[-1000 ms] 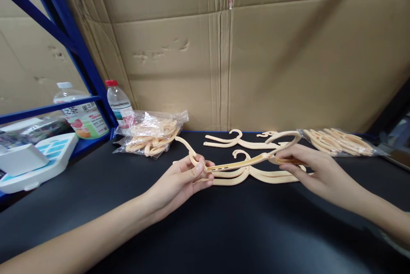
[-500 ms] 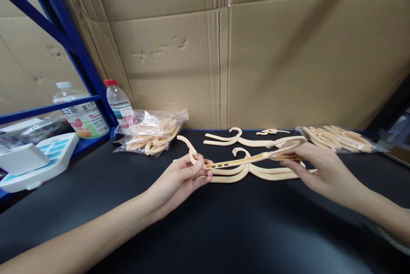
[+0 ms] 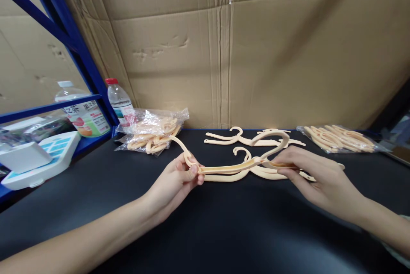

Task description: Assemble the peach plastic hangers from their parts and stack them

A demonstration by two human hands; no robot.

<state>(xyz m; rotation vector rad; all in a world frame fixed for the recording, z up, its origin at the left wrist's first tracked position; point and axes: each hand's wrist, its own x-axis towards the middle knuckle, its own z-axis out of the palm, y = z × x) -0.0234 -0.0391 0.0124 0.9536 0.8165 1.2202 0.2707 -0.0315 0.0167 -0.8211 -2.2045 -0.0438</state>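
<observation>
A cream plastic folding hanger (image 3: 229,168) stretches between my two hands above the black table. My left hand (image 3: 181,175) pinches its left end, where a curved piece sticks up past the fingers. On the other side my right hand (image 3: 320,175) grips the right arm, beside the large hook (image 3: 278,137), which leans to the right. Fingers cover parts of both ends. Just behind the held one lies another cream hanger (image 3: 224,178), partly hidden. Farther back rests a second hanger (image 3: 221,140), unfolded, with its hook toward the cardboard.
Clear bags of cream hangers lie at the back left (image 3: 153,133) and back right (image 3: 341,137). A red-capped bottle (image 3: 120,101) stands behind the left bag. On the left are a blue rack (image 3: 72,43) and a white-and-blue plastic item (image 3: 48,158). A cardboard wall (image 3: 179,64) closes the back.
The held hanger has turned so its hook shows more openly and its long arm sits more level. My left hand has moved slightly left and down; both hands keep their grip.
</observation>
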